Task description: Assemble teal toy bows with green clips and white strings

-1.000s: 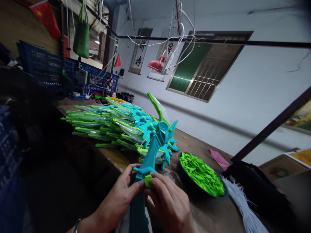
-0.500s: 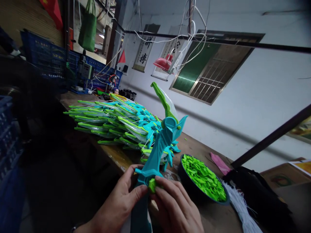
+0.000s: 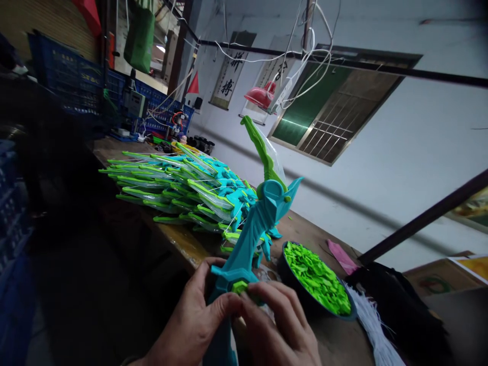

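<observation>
My left hand is wrapped around the lower body of a teal toy bow, which stands tilted up with a lime-green limb at its top. A small green plastic piece sits in a recess on the bow's body. My right hand has its fingers closed against this piece, and my left thumb rests just below it. Part of the bow's lower end is hidden behind my hands. Beyond it lies a stack of similar toy bows in teal and green, strung with thin white string.
A dark bowl full of small green plastic pieces stands on the table to the right. Beside it are a bundle of white strings, a pink cloth and a black bag. Blue crates stand at left.
The green piece now lies flatter in the bow's recess, and my right fingers have shifted to its lower right edge. My left thumb has moved right, below the piece.
</observation>
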### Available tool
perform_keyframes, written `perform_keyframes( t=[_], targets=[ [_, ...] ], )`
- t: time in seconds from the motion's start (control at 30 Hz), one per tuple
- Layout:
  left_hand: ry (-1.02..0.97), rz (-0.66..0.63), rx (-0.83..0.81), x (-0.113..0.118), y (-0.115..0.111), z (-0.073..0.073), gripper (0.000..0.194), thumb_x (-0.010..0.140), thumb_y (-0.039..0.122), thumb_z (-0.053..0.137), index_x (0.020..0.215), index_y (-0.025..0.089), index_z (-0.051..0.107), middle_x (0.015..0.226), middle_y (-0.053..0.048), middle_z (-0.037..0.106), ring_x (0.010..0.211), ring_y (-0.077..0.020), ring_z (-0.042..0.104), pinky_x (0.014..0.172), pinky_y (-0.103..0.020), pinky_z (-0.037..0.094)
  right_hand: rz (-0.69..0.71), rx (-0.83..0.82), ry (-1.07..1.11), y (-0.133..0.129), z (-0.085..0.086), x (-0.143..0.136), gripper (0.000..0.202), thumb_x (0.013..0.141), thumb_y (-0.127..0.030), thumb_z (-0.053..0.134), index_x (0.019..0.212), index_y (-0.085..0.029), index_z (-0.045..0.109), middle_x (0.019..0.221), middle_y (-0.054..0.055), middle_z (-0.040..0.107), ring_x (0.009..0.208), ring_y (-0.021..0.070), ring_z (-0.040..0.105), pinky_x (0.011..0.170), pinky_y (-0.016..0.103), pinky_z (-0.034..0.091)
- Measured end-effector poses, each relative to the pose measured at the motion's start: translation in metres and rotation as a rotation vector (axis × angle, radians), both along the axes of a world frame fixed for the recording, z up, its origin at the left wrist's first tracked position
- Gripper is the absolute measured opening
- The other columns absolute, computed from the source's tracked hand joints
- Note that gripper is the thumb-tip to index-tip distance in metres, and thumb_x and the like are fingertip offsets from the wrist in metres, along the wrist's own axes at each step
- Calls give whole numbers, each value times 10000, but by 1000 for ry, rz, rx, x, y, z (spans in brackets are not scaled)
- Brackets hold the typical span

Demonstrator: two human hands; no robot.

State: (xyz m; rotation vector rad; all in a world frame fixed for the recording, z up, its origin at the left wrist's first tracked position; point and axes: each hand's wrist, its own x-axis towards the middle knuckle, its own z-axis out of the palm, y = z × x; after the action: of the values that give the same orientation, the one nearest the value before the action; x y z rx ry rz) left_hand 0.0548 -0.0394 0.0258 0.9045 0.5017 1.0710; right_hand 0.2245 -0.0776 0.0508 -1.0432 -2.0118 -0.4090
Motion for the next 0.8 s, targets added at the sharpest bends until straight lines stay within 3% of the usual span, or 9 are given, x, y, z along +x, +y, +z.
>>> perform_keyframes(
  t=[0.1,0.2,0.27,0.4,0.63,0.8],
  targets=[
    [93,50,12,-2,-2,4,542,839,523,745,1238,243,507,1045,-45,730,1001,-260,676,834,-320,505,5,-189,243,8,14,4,352,888,-306,764,1220,-270,654,1231,121,645,1117,297,645,899,408,589],
    [221,156,57,-3,-6,6,626,802,616,725,1247,237,503,1127,-81,721,1057,-308,655,912,-371,478,200,-658,561,15,24,5,474,846,-532,774,1189,-235,637,1077,76,675,965,249,661,814,333,577],
    [304,249,101,-2,-10,5,621,793,647,707,1216,235,517,1083,-77,716,1029,-306,649,907,-369,463,290,-826,693,14,24,2,420,853,-561,754,1076,-217,660,946,35,651,851,201,624,747,285,538],
    [407,380,140,2,-12,-2,542,803,638,688,1149,247,541,1059,-68,710,984,-296,637,887,-359,447,239,-702,694,9,14,-7,250,897,-405,730,1043,-217,655,885,0,571,793,152,527,697,241,457],
    [478,469,260,5,0,-23,389,839,500,720,1093,247,567,979,-65,697,957,-302,617,881,-357,413,171,-757,820,20,-8,-13,221,792,-328,745,887,-181,609,810,-21,527,757,149,478,663,247,402],
    [423,309,141,8,9,-35,554,833,608,674,1194,233,485,1088,-84,699,1066,-320,620,932,-377,431,75,-777,909,22,-25,-11,232,717,-286,776,845,-179,614,761,-35,533,740,146,481,660,245,380]
  ],
)
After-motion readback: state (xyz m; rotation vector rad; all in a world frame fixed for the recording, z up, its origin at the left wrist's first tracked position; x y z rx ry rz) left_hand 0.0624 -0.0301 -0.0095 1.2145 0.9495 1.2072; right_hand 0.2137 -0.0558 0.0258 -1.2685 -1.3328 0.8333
